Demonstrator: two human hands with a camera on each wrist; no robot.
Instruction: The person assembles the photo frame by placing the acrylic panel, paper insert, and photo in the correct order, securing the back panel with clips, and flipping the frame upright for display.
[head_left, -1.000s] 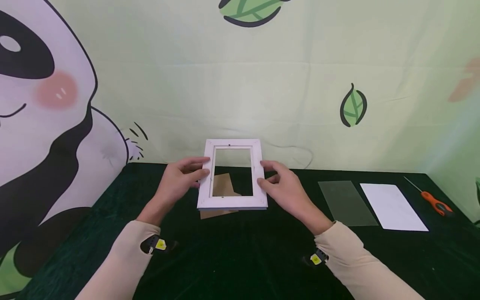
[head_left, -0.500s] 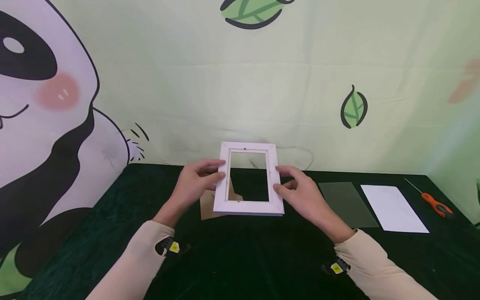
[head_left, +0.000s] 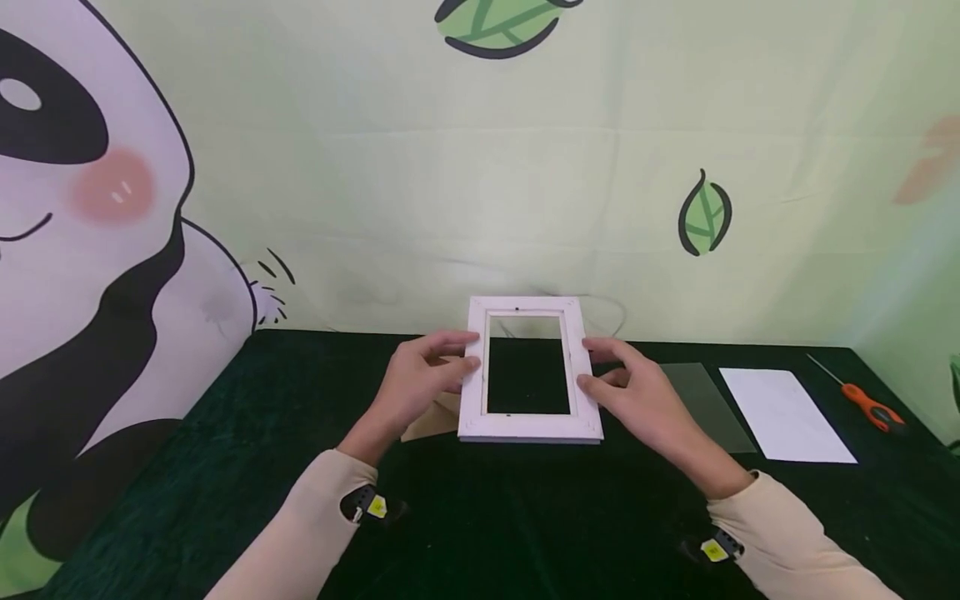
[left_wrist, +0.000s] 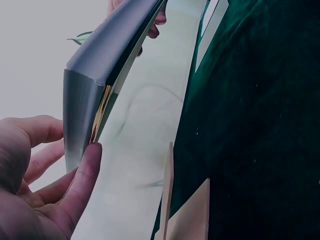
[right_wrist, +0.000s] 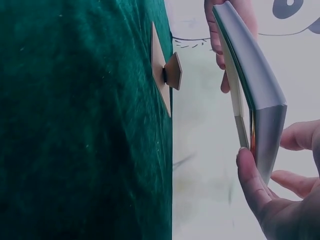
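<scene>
An empty white picture frame (head_left: 528, 427) is held above the dark green table (head_left: 525, 517), tilted up at its far end. My left hand (head_left: 450, 360) pinches its left rail and my right hand (head_left: 600, 368) pinches its right rail. The left wrist view shows the frame's edge (left_wrist: 85, 100) with my thumb (left_wrist: 85, 175) under it. From the right wrist, the frame (right_wrist: 260, 100) sits between my thumb (right_wrist: 250, 185) and fingers. A brown backing board (head_left: 437, 421) with a fold-out stand lies on the table under my left hand.
A clear sheet (head_left: 712, 404), a white paper sheet (head_left: 783, 414) and an orange-handled screwdriver (head_left: 870, 404) lie in a row at the right. A pale green printed backdrop (head_left: 525, 167) hangs behind the table's far edge.
Both hands have carried the frame to the right. It was over the brown backing board; now the board shows only at the frame's left.
</scene>
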